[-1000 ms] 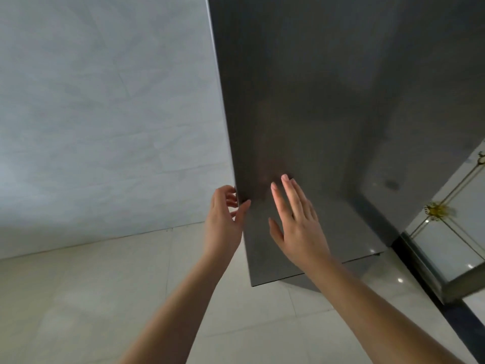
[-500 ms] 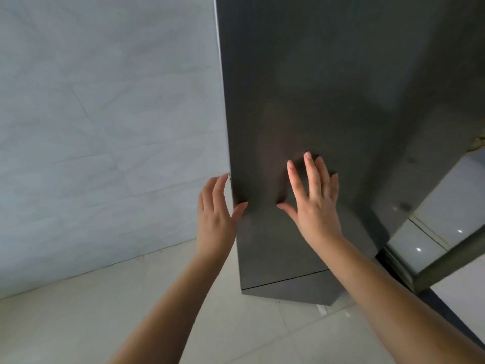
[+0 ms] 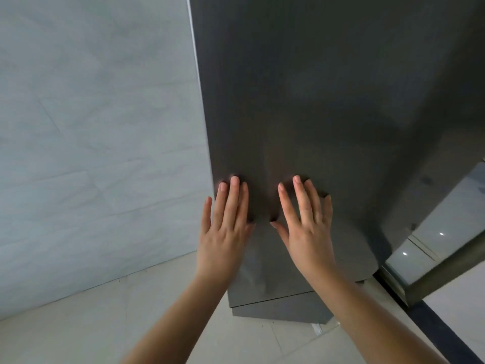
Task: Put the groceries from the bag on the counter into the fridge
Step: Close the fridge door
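Grey brushed metal lies under both sets of fingers: the left hand (image 3: 223, 232) and the right hand (image 3: 304, 229) press flat against the fridge door (image 3: 301, 101), fingers straight and spread, grasping nothing. The left hand's fingers (image 3: 231, 200) sit on the door right at its left edge, the little finger reaching past that edge. The right hand's fingers (image 3: 301, 198) rest just beside them, further in on the door, thumbs pointing toward each other and nearly meeting. Both bare forearms run down and out of view below the door. The door stands upright and fills the upper middle of the view, with the fridge's base (image 3: 278, 310) showing below its bottom edge. Left of the door is a pale tiled wall (image 3: 91, 140); below it, a light tiled floor (image 3: 78, 324). Right of the door stands a glossy glass-fronted cabinet (image 3: 433, 245) with a dark frame. No groceries or bag are in sight.
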